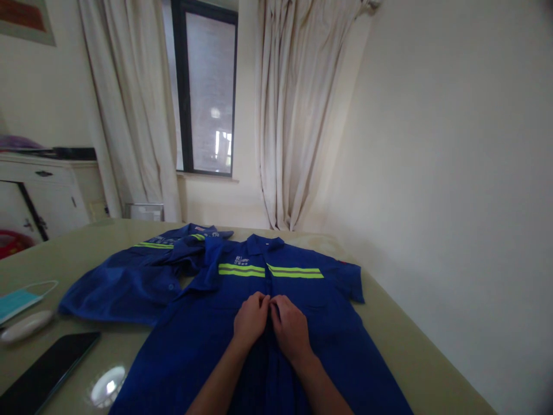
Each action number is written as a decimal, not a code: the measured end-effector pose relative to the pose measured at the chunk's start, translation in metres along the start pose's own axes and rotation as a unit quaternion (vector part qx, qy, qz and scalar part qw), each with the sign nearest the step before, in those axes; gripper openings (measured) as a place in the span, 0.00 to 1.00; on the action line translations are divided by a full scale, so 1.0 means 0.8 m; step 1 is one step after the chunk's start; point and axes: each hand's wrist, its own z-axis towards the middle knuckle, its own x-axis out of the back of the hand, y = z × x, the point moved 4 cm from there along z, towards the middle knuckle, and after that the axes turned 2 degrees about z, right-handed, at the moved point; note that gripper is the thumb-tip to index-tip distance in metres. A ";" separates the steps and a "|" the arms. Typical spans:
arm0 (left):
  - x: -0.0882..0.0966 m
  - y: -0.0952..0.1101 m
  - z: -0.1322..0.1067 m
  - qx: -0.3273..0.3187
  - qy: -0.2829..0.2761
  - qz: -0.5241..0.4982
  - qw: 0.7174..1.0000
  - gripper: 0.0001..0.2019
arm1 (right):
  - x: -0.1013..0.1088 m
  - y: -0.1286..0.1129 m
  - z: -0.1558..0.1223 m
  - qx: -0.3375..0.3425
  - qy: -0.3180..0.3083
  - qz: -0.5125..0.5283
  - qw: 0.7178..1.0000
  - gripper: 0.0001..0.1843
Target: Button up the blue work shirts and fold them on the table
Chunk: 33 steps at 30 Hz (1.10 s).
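A blue short-sleeved work shirt lies spread face up on the table, collar away from me, with yellow-green reflective bands across its chest. My left hand and my right hand meet at its front placket, just below the bands. The fingers of both are curled and pinch the placket edges from either side. Whether a button is between the fingertips is hidden. To the left, a second blue work shirt with similar bands lies loosely folded, touching the first shirt's sleeve.
On the pale green table, at the left, are a black phone, a white oval object and a blue face mask. A wall runs along the table's right edge. Curtains hang behind.
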 end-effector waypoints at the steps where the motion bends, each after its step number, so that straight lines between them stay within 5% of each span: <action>1: 0.000 -0.002 0.002 -0.003 -0.001 -0.006 1.000 0.14 | 0.001 0.000 0.000 0.003 0.001 0.008 1.000 0.13; 16: -0.009 -0.004 -0.007 -0.094 0.043 -0.046 0.994 0.13 | -0.003 0.028 0.005 -0.119 0.020 0.140 0.983 0.07; 21: -0.010 0.004 -0.015 -0.154 0.056 0.047 0.985 0.11 | -0.001 0.033 0.006 -0.126 0.038 0.111 0.985 0.11; 25: -0.015 0.013 -0.032 -0.150 0.064 0.155 0.974 0.11 | 0.005 0.021 0.002 -0.145 -0.021 0.025 0.989 0.19; 29: -0.016 0.014 -0.060 -0.149 0.063 0.210 0.964 0.16 | 0.013 -0.004 0.001 -0.159 -0.134 -0.116 0.971 0.18; 33: -0.012 0.002 -0.086 -0.148 0.060 0.210 0.964 0.15 | 0.019 -0.026 0.012 -0.137 -0.175 -0.133 0.966 0.17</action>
